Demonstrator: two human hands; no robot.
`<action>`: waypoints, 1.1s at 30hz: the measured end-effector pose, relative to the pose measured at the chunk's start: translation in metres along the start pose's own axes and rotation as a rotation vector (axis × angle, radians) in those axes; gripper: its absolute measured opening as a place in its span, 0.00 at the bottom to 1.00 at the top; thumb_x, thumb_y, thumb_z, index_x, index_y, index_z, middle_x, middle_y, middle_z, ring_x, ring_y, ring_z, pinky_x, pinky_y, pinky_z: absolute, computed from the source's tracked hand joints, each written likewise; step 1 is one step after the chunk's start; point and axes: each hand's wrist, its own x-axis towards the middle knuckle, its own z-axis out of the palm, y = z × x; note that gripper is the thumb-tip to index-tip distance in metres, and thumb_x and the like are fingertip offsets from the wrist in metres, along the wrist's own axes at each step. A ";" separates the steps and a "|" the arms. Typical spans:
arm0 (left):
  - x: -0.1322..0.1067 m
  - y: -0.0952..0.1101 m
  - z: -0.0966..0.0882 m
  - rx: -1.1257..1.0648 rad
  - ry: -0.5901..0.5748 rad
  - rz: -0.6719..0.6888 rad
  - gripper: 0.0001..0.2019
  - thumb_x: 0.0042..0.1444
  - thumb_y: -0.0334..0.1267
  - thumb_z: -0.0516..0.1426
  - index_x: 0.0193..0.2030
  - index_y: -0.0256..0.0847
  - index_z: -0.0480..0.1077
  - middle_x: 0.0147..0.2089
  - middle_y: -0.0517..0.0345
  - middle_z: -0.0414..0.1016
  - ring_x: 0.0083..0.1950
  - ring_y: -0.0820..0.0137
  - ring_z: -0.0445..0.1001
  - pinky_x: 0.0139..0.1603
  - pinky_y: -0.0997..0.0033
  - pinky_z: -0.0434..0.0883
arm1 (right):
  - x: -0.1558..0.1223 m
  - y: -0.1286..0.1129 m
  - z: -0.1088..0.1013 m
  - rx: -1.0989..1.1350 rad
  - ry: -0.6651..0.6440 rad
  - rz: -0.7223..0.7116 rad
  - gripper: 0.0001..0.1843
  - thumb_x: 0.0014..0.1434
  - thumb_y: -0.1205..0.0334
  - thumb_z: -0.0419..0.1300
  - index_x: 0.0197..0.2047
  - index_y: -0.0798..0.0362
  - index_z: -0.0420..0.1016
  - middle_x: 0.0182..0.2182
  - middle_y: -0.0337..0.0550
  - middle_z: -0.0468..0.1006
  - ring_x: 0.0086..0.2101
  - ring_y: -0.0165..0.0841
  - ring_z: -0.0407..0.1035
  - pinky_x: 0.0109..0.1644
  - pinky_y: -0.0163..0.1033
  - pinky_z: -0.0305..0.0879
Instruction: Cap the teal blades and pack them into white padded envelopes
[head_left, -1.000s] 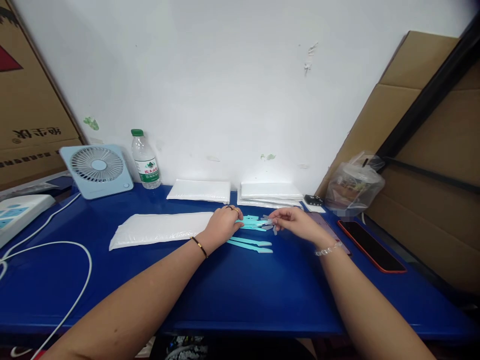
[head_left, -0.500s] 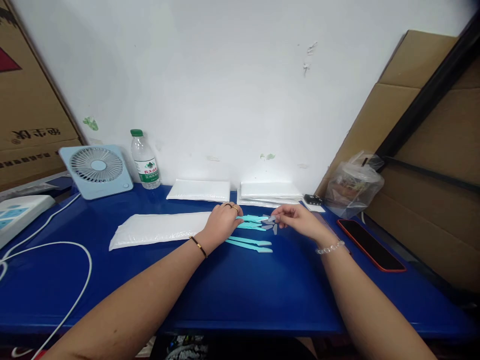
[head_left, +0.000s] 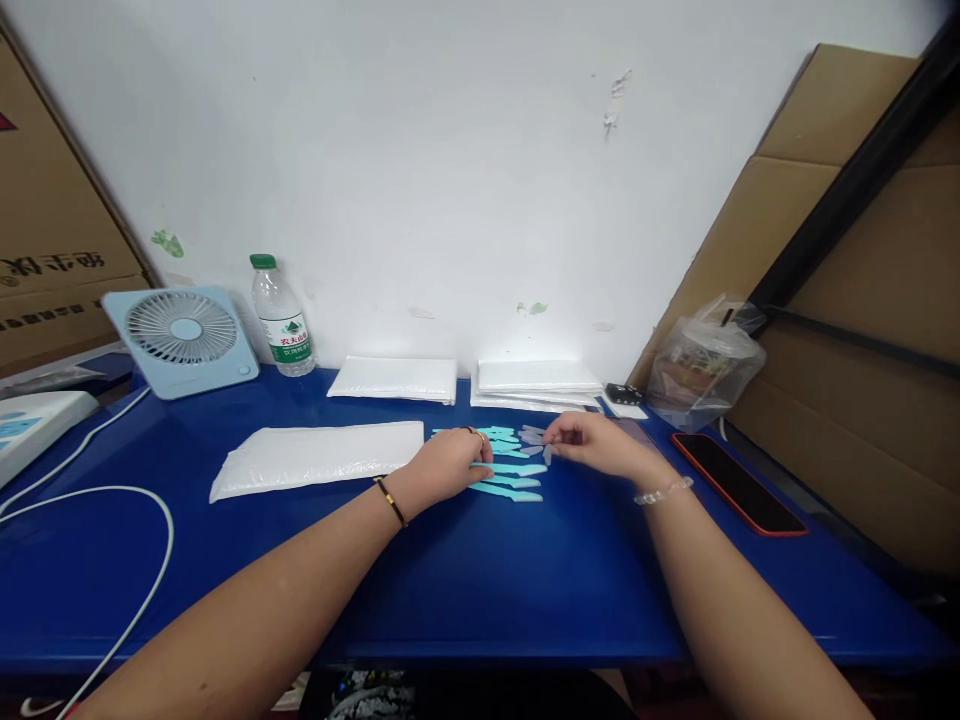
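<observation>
My left hand is closed on the handle of a turquoise eyebrow razor, which lies almost flat above two other turquoise razors set side by side. Behind its fingers is a loose heap of similar razors. Several small translucent blade caps are gathered right of the heap. At their right edge, my right hand has its fingers pinched by a clear cap. A white padded mailer lies left of my left hand.
Against the wall stand two stacks of white mailers, a water bottle and a blue fan. To the right are a phone and a bagged drink cup. A white cable curls across the left of the blue table.
My left hand has come down toward me from the heap, bringing a razor beside the two in the row. The right hand stays by the caps. The view has shifted slightly.
</observation>
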 end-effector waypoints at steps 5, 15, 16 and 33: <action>0.001 -0.002 0.000 0.031 0.048 0.003 0.11 0.56 0.45 0.56 0.41 0.42 0.71 0.42 0.56 0.73 0.41 0.67 0.72 0.37 0.72 0.65 | 0.003 0.017 0.004 -0.243 -0.048 -0.042 0.09 0.49 0.67 0.60 0.36 0.53 0.76 0.32 0.42 0.73 0.31 0.31 0.66 0.35 0.35 0.62; 0.009 -0.020 0.005 0.130 0.119 -0.060 0.06 0.56 0.39 0.56 0.37 0.41 0.72 0.40 0.55 0.73 0.41 0.66 0.72 0.40 0.70 0.66 | 0.001 0.005 0.003 -0.117 -0.065 0.043 0.07 0.56 0.58 0.57 0.34 0.53 0.70 0.28 0.40 0.72 0.28 0.30 0.64 0.30 0.34 0.60; 0.010 -0.021 0.005 0.126 0.125 -0.057 0.06 0.56 0.38 0.55 0.36 0.41 0.72 0.40 0.55 0.74 0.41 0.66 0.72 0.40 0.71 0.66 | 0.001 0.003 0.003 -0.071 -0.066 0.038 0.08 0.57 0.58 0.56 0.35 0.54 0.70 0.28 0.40 0.72 0.28 0.30 0.64 0.31 0.34 0.61; 0.009 -0.016 0.002 0.117 0.146 -0.012 0.05 0.56 0.35 0.54 0.32 0.40 0.71 0.37 0.55 0.74 0.38 0.68 0.71 0.37 0.72 0.64 | 0.006 -0.008 0.017 0.005 0.001 -0.049 0.11 0.56 0.55 0.58 0.37 0.54 0.74 0.29 0.41 0.74 0.29 0.31 0.66 0.32 0.35 0.62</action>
